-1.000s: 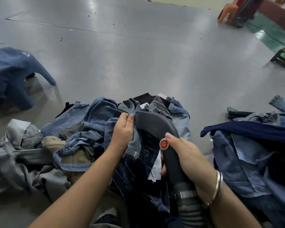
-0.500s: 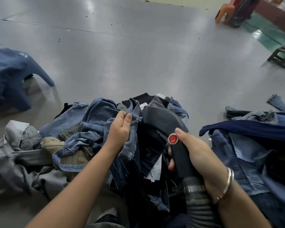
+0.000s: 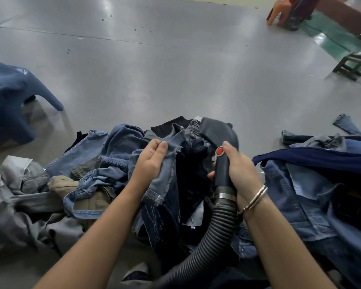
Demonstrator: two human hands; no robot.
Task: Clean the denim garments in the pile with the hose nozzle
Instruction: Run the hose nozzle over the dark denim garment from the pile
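Observation:
A pile of denim garments lies on the grey floor in front of me. My left hand grips the edge of a dark denim garment and holds it up. My right hand grips the black handle of the hose nozzle, thumb by its red button. The nozzle's wide head rests against the top of the held garment. A ribbed grey hose runs down from the handle toward me.
A second heap of blue denim lies at the right. A blue garment sits apart at the left, grey clothes at the lower left. Orange chair and a stool stand far right.
The nozzle has moved right and further up the garment. My left hand has shifted slightly left, spreading the denim open.

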